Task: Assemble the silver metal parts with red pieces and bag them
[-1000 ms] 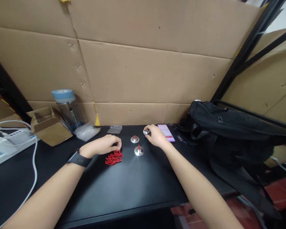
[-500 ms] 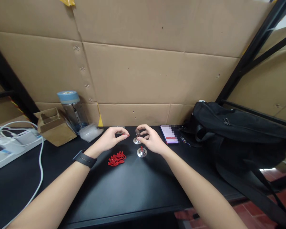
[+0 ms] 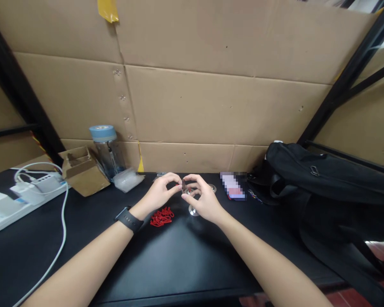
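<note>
My right hand (image 3: 205, 199) pinches a small round metal finger cymbal (image 3: 183, 186) on edge, held up above the table. Opposite it, my left hand (image 3: 161, 190) has thumb and forefinger closed on a red cord loop (image 3: 177, 185), mostly hidden by the fingers. The two hands meet at the cymbal. Below them another shiny cymbal (image 3: 193, 211) lies on the table, partly covered by my right hand. One more disc (image 3: 213, 187) shows behind that hand. A pile of red cord loops (image 3: 161, 217) rests below my left hand.
On the left of the black table (image 3: 166, 264) are a white power strip (image 3: 41, 192) with cables, an open cardboard box (image 3: 86, 172), a blue-lidded bottle (image 3: 107, 149) and a clear plastic bag (image 3: 128, 179). A phone (image 3: 233, 186) and a black backpack (image 3: 326, 192) sit at right.
My two hands have come together, bringing the red cord loop up to the cymbal. The view has shifted slightly, so the surroundings appear farther right and lower.
</note>
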The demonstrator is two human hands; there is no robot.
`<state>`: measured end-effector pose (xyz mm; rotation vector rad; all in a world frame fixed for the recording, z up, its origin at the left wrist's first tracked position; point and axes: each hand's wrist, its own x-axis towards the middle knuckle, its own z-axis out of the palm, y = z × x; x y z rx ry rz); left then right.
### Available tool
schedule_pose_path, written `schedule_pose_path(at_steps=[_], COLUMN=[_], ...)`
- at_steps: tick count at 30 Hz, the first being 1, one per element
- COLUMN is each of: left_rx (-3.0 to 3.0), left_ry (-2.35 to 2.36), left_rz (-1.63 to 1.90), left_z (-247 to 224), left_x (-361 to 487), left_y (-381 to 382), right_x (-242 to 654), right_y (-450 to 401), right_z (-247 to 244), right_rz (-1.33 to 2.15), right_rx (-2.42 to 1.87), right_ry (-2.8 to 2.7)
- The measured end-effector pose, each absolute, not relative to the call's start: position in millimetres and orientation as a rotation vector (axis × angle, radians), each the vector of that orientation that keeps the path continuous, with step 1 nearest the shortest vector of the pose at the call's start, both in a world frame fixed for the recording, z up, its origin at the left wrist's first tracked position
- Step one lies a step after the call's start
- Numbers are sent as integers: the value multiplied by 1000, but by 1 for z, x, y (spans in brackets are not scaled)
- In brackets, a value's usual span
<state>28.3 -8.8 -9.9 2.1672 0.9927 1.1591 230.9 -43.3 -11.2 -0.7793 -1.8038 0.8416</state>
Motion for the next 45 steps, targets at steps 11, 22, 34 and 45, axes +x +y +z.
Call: schedule_pose_path(at_steps=[11, 22, 34, 45], left_rx=[2136, 2208, 2198, 2280], left_ry=[1013, 1070, 1099, 1071], left_rz=[1199, 1286, 1217, 1183], left_z=[-9, -15, -16, -16], left_x=[37, 43, 32, 33], left_y=[-16, -20, -7, -9], right_x=[230, 226, 231, 234], right_y=[-40, -38, -33, -30], right_z=[-16, -22, -23, -24], right_rz=[931, 993, 985, 661], right_rx=[-794, -819, -885, -976], right_ry=[-1708, -1595, -1598, -1782])
